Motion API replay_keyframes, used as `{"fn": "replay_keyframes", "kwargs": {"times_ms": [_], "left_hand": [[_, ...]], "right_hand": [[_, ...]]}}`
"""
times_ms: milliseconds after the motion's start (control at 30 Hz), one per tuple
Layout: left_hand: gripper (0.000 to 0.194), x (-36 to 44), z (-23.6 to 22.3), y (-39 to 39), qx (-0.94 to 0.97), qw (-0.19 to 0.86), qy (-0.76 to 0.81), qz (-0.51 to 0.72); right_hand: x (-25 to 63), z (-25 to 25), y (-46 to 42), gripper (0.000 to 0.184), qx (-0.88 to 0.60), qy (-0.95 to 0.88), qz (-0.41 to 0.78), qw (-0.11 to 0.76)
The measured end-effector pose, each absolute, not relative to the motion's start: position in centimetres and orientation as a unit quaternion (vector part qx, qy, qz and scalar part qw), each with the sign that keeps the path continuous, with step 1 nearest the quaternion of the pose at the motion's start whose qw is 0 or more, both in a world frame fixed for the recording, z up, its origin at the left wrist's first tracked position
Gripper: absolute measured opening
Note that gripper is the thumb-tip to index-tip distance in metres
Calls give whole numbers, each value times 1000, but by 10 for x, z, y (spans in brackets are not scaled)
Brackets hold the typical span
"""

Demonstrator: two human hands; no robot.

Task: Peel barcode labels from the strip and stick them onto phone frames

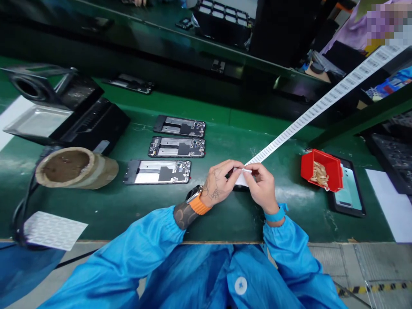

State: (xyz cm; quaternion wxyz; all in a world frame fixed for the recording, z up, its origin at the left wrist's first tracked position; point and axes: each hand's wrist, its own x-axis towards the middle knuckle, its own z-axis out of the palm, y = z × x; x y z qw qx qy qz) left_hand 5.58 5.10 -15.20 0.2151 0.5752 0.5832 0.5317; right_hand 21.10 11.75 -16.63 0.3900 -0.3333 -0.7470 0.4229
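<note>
A long white strip of barcode labels point(309, 116) slants down from the upper right to my hands. My left hand point(220, 182), with a watch on its wrist, pinches the strip's near end between thumb and forefinger. From the other side, my right hand point(263, 185) pinches the same end, its thumb close to my left thumb. A bit of white paper shows between the fingers, and a dark edge under it is mostly covered. Left of my hands, opened phone bodies point(157, 171) point(185, 147) point(185, 126) lie in a column on the green table point(222, 221).
At left stand a black device point(93, 122) and a thick cardboard tube point(103, 171); a label sheet point(54, 229) lies at the front edge. To the right, a red bin point(307, 169) of small tan pieces overlaps a phone point(349, 191) in a black tray. Another phone body point(130, 83) lies farther back.
</note>
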Motion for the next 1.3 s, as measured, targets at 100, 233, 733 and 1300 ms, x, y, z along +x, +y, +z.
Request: {"fn": "replay_keyframes", "kwargs": {"times_ms": [100, 233, 733, 1300], "left_hand": [[27, 55, -154, 52, 522, 313, 560, 562], [18, 53, -151, 52, 516, 320, 579, 544], [15, 51, -142, 48, 606, 222, 569, 509], [19, 52, -151, 54, 541, 312, 629, 464]], "right_hand": [[211, -165, 116, 7, -341, -738, 435, 387], [211, -163, 115, 9, -335, -733, 448, 387], [216, -158, 117, 8, -310, -725, 498, 360], [212, -150, 119, 13, -294, -848, 241, 370]]}}
